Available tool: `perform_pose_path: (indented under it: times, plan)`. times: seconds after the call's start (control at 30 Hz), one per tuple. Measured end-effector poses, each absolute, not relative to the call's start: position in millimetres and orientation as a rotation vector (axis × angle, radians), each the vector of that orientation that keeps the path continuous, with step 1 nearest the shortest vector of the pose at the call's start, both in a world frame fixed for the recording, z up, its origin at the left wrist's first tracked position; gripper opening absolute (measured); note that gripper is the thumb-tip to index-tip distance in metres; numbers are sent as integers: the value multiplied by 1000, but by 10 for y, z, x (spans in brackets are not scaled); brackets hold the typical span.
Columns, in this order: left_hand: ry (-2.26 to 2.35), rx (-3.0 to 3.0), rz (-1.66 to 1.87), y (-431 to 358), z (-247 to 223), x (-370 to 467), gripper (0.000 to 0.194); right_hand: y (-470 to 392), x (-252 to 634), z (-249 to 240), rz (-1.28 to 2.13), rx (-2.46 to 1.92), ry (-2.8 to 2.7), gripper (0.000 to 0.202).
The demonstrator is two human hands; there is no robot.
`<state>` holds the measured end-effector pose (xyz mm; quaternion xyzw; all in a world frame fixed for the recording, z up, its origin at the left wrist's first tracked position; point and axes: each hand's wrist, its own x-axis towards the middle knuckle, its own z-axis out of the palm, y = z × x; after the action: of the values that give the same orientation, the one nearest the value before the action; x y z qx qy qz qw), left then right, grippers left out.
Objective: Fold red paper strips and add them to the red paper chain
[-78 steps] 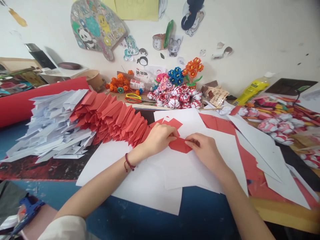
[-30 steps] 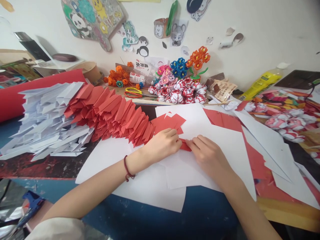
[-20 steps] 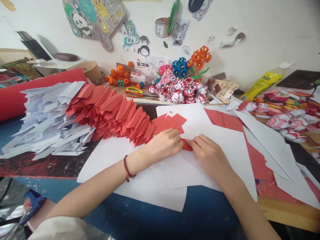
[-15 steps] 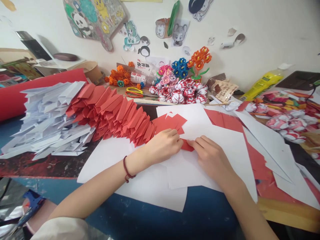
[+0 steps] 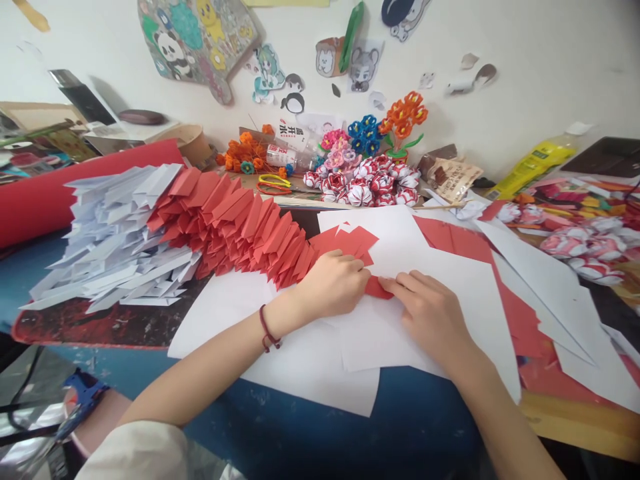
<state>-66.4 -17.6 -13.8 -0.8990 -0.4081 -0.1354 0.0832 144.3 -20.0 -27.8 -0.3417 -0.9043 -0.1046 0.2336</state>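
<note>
A small folded piece of red paper (image 5: 379, 289) lies between my two hands, over white sheets. My left hand (image 5: 337, 283) is closed at its left end, fingers curled and partly hidden behind the knuckles. At the other end, my right hand (image 5: 431, 310) presses it with thumb and forefinger pinched together. Just beyond my left hand rest flat red paper pieces (image 5: 357, 241). Leftward runs a long row of folded red paper pieces (image 5: 235, 217), and past it a heap of folded white paper pieces (image 5: 125, 233).
White sheets (image 5: 310, 367) cover the table under my hands. Red and white paper flowers (image 5: 370, 183) stand at the back, near a yellow bottle (image 5: 543, 160). A red paper roll (image 5: 45, 193) lies far left; a blue glue gun (image 5: 83, 397) is low at the left.
The whole view has shifted slightly, so things appear a little further right. Both hands stay on the red paper, with barely any change in their hold.
</note>
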Motion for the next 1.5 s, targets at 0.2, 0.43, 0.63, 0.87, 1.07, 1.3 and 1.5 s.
perform_pose_path:
  times: [0.2, 0.43, 0.63, 0.87, 1.07, 1.3, 1.5]
  plan:
    - [-1385, -2642, -548, -74, -217, -629, 16, -204, 1450, -298, -165, -1040, -2415, 50]
    - [-1489, -2751, -663, -55, -220, -608, 14, -161, 1402, -290, -70, -1111, -2345, 15]
    - [-1415, -2844, -756, -77, -152, -606, 12, -175, 1401, -275, 242, -1108, -2159, 13]
    - [-1470, -2845, -902, -96, -101, -641, 19, -194, 1384, -242, 403, -1148, -2032, 15]
    - [-1612, -2607, -1338, -127, -11, -634, 17, -192, 1425, -157, 423, -1252, -1824, 16]
    - [-1658, -2734, -1254, -176, -5, -605, 38, -191, 1414, -151, 1059, -1149, -1431, 22]
    - [-1503, -2904, -1099, -154, -47, -578, 35, -160, 1392, -191, 1321, -1100, -1527, 28]
